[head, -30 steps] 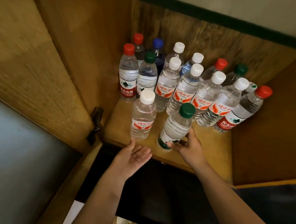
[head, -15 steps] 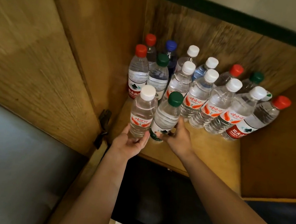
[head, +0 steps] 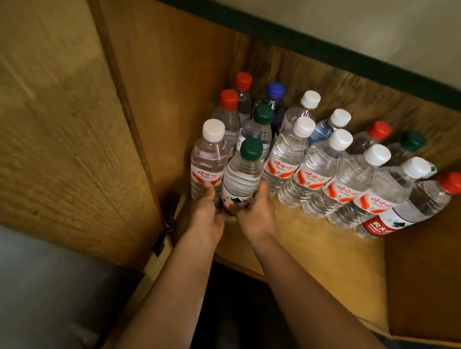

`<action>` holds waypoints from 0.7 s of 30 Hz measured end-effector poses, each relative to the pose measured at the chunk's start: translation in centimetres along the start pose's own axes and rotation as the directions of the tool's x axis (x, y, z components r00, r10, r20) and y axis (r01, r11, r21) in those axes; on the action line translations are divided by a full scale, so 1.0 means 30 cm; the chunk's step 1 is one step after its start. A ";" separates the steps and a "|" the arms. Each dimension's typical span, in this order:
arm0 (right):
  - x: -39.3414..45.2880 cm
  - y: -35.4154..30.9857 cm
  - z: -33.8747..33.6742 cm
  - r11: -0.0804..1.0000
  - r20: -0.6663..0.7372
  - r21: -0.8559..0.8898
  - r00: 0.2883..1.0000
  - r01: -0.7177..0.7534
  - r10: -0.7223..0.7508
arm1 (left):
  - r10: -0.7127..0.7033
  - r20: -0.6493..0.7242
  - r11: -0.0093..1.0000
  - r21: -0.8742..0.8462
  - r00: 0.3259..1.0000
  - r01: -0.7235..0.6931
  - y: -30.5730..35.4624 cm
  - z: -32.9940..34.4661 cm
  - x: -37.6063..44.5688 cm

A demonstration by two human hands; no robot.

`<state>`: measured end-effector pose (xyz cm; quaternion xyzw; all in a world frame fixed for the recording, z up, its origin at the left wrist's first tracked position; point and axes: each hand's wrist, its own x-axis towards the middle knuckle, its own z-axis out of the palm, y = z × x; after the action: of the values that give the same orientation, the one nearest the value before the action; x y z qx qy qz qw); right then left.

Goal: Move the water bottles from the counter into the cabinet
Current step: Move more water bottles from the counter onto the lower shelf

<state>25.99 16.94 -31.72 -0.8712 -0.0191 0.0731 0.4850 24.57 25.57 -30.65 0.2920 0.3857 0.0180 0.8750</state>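
Note:
Several clear water bottles with red, white, green and blue caps stand packed on the wooden cabinet shelf (head: 315, 247). At the front left of the group, a white-capped bottle (head: 207, 161) with a red label stands beside a green-capped bottle (head: 242, 175). My left hand (head: 208, 214) grips the base of the white-capped bottle. My right hand (head: 256, 213) grips the base of the green-capped bottle. Both bottles touch each other and lean against the rows behind.
The open cabinet door (head: 60, 118) stands at the left with a dark hinge (head: 166, 224) near my left wrist. The cabinet's right wall (head: 440, 265) closes the shelf on that side. Bare shelf lies at the front right. A dark gap (head: 239, 302) opens below the shelf edge.
Both hands have pushed the white-capped and green-capped bottles back and left, from the shelf's front edge up against the other bottles. My left hand, open a second ago, now holds the white-capped bottle.

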 end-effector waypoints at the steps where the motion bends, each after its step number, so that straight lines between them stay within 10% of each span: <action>1: 0.005 -0.005 0.007 1.000 -0.007 0.002 1.000 -0.001 0.001 | -0.011 -0.004 1.000 0.010 1.000 0.011 0.003 0.002 0.010; 21: 0.025 -0.048 0.047 0.990 -0.176 -0.111 0.982 -0.090 0.070 | 0.029 -0.085 0.997 -0.075 0.996 -0.035 0.059 0.009 0.070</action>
<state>26.57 18.96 -31.32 -0.9017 0.0536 0.0159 0.4288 26.59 27.45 -30.96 0.2633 0.4164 0.0592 0.8682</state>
